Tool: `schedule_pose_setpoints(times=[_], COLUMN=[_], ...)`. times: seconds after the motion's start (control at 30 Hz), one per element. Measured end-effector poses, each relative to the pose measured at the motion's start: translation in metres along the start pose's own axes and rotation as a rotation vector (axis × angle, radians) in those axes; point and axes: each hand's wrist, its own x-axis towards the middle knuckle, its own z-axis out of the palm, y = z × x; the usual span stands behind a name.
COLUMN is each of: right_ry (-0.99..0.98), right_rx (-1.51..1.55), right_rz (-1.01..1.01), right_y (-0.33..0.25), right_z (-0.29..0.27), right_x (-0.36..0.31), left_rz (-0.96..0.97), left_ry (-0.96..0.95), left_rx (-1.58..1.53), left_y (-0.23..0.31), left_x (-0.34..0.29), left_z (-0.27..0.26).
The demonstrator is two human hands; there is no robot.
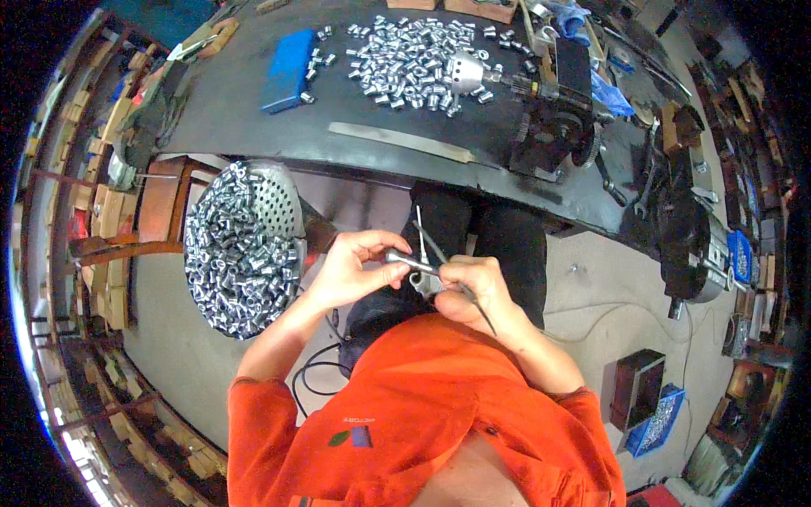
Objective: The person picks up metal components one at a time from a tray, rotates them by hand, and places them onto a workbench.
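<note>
Over my lap, my left hand [363,266] pinches one end of a short shiny metal cylinder [411,261] between thumb and fingers. Its other end meets the fingers of my right hand [475,287]. That hand is closed round a long, thin dark rod-like tool [484,314], which sticks out below the fist; its exact kind does not show. A thin pale rod [421,232] points up between the hands. Just under the cylinder is a small ring-shaped metal piece [417,279], partly hidden by the fingers.
A perforated basket [277,198] heaped with metal sleeves [241,262] stands at my left. On the dark workbench [228,110] lie a pile of similar sleeves [405,63], a blue box [288,72], a flat metal strip [401,141] and a geared machine [557,127]. Another machine [697,249] is at right.
</note>
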Motion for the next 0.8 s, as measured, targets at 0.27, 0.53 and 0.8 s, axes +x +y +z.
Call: schedule_pose_setpoints(times=[0.27, 0.53, 0.8], right_ry=[-0.077, -0.126, -0.14], right_rx=[0.16, 0.213, 0.033], right_rz=[-0.194, -0.19, -0.167], right_y=[-0.038, -0.043, -0.023], right_z=[-0.023, -0.013, 0.005], right_x=[-0.006, -0.001, 0.022], left_rz=[0.339, 0.391, 0.428], left_ry=[0.369, 0.352, 0.191], left_rx=[0.916, 0.974, 0.96], left_y=[-0.016, -0.016, -0.015], left_x=[0.011, 0.011, 0.018], left_z=[-0.021, -0.022, -0.006])
